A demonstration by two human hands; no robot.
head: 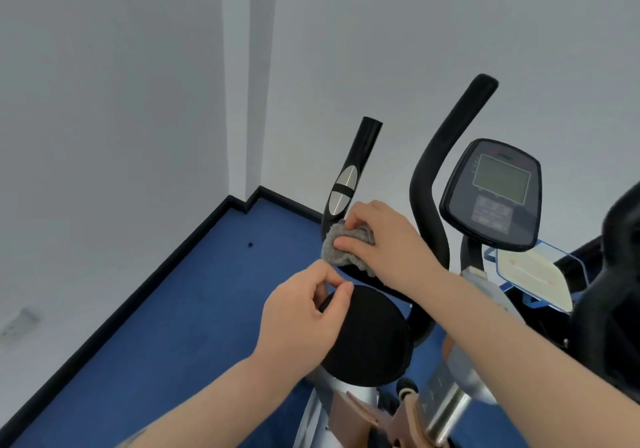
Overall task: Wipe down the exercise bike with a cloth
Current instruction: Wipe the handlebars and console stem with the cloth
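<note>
The right hand (381, 240) presses a bunched grey cloth (343, 250) onto the exercise bike's handlebar (349, 167); the left hand (304, 319) hovers nearby, fingers curled, its grip empty.

One head-worn view, wide-angle, looks forward and down from close above the bike (426, 205); the right hand (381, 236) sits mid-frame, the left hand (304, 316) just below it; floor (194, 309) beyond.
</note>
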